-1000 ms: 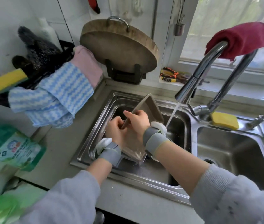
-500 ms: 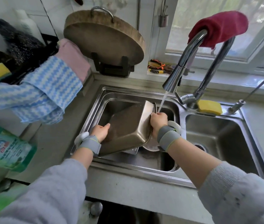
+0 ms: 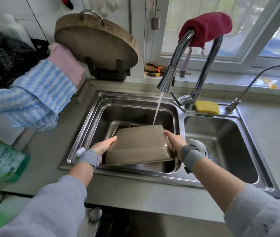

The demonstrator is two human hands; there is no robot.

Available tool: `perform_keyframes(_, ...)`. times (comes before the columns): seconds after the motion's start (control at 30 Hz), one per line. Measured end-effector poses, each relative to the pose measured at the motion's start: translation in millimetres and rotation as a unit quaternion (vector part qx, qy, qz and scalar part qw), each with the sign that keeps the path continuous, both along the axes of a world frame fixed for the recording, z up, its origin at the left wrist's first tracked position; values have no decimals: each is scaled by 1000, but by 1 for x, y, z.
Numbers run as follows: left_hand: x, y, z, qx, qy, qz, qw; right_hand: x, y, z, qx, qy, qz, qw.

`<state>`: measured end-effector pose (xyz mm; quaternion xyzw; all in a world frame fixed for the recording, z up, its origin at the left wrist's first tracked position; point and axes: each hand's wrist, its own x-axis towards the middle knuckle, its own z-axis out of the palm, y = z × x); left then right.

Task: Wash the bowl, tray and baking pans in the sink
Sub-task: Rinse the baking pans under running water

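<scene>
You are lowering the pan (image 3: 141,144), now flipped bottom-up, at centre frame in the left sink (image 3: 91,117); left hand (image 3: 104,146) and right hand (image 3: 176,142) are gripping opposite ends as water (image 3: 157,110) is rinsing its far edge.

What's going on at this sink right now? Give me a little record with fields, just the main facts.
Place: double steel sink, left basin in use
Held item: baking pan, upside down, tilted
Left hand: grips the pan's left edge
Right hand: grips the pan's right edge
Water: running from the faucet onto the pan's far edge
Under the pan: more metalware, unclear what
Nearby: yellow sponge beside the faucet base
</scene>
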<state>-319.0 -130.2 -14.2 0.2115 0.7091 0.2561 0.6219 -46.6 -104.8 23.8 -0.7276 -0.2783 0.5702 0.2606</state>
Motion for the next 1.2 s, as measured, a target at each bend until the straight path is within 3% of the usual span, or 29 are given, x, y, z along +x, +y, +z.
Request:
perform_keyframes(0.17,36,-21,27,34,-3,67,997,27,-17,4,-7,21,51,998)
perform_keyframes(0.27,40,-26,39,80,-6,110,991,35,-14,19,84,47,38,995)
perform_keyframes(0.33,45,-32,44,78,-13,97,992,41,-23,24,107,59,33,992)
perform_keyframes(0.47,64,-61,56,28,40,56,997,47,-61,11,-56,125,67,988)
perform_keyframes(0.67,72,-59,86,112,34,85,989,57,-60,36,67,110,1,992)
perform_keyframes(0.8,87,-78,85,48,11,10,999,66,-83,36,-19,108,25,994)
perform_keyframes(0.97,89,-77,92,112,-44,30,992,75,-76,44,95,88,-26,991)
perform_keyframes(1.1,93,-84,83,30,-14,-17,999,70,-95,33,-21,113,7,993)
perform_keyframes(1.2,89,-71,99,89,-7,-13,996,75,-88,37,57,121,-43,990)
